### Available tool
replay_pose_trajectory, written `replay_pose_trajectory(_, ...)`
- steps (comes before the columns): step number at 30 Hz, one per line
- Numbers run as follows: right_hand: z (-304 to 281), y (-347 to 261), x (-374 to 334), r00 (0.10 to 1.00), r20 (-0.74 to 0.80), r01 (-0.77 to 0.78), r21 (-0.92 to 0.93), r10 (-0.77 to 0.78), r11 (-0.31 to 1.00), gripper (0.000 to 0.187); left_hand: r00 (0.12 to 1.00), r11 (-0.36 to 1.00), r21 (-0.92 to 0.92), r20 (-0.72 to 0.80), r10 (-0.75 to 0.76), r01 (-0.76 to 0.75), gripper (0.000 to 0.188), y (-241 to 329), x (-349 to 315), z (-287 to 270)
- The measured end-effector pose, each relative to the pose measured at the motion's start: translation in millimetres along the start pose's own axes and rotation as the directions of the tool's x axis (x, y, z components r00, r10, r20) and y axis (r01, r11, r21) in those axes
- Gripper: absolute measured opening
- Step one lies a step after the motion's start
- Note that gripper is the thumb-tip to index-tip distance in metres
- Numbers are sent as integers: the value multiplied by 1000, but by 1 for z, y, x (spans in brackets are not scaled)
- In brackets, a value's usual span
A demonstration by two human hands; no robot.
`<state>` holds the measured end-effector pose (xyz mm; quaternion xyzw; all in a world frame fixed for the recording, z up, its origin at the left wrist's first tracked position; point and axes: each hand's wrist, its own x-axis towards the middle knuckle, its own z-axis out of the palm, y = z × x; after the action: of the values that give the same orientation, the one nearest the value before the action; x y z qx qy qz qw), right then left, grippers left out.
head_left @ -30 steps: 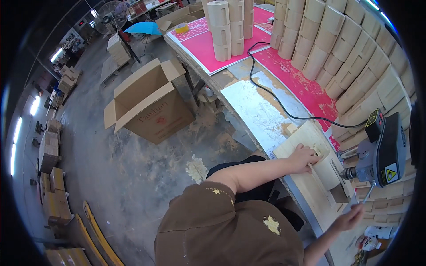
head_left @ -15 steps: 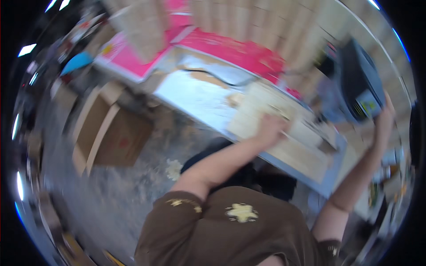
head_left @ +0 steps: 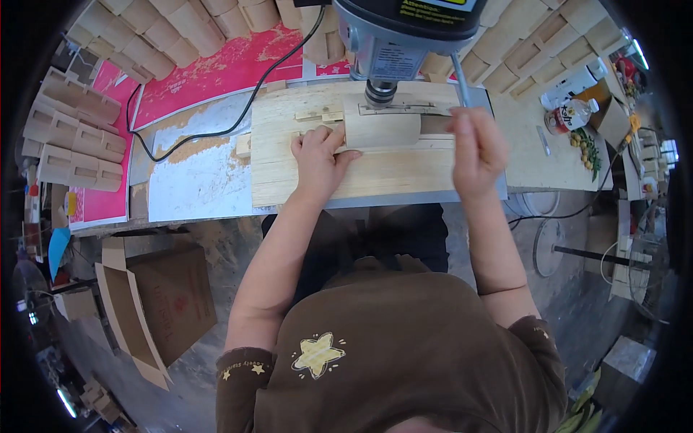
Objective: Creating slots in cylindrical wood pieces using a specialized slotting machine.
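A drill press (head_left: pixel 404 43) with a dark chuck (head_left: pixel 380 94) stands over a pale wooden cylinder (head_left: pixel 382 130), which lies on its side with a narrow slot along its top. The cylinder rests on a flat wooden board (head_left: pixel 289 177) fitted with thin strips. My left hand (head_left: pixel 317 162) lies on the board against the cylinder's left end, with thumb and forefinger pressed to it and the other fingers on a strip. To the right, my right hand (head_left: pixel 480 151) is closed around the lower end of the drill's metal lever (head_left: pixel 460 79). Its palm side is hidden.
Slotted wooden cylinders (head_left: pixel 79 133) stand in rows behind and left, on pink sheeting (head_left: pixel 216 83). A black cable (head_left: pixel 267 72) crosses the sawdust-covered bench (head_left: pixel 195 184). Bottles (head_left: pixel 570 115) stand at right. An open cardboard box (head_left: pixel 173 303) sits on the floor at left.
The view has swung toward the drill press and become sharper. My right hand, raised beside the drill head before, is now lower at the lever's end. The left hand remains at the board.
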<state>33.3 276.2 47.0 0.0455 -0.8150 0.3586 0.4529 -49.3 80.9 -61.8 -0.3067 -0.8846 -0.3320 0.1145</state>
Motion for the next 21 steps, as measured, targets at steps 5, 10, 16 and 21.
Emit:
replay_pose_trajectory(5,21,26,-15,996,-20,90,11,-90,996,4,999,1000,9,-27,23,-23,50,-5,-2,3)
replay_pose_trajectory(10,-3,12,9,973,31,230,-68,-228,971,8,999,999,-17,30,-34,35,49,-7,3,0)
replay_pose_trajectory(16,-5,-6,163,992,38,125,-250,-120,960,38,963,916,-318,184,-195,246,48,-4,19,-1)
replay_pose_trajectory(21,12,27,187,991,119,-61,-13,62,998,41,979,919,-339,68,-191,202,45,-4,18,8)
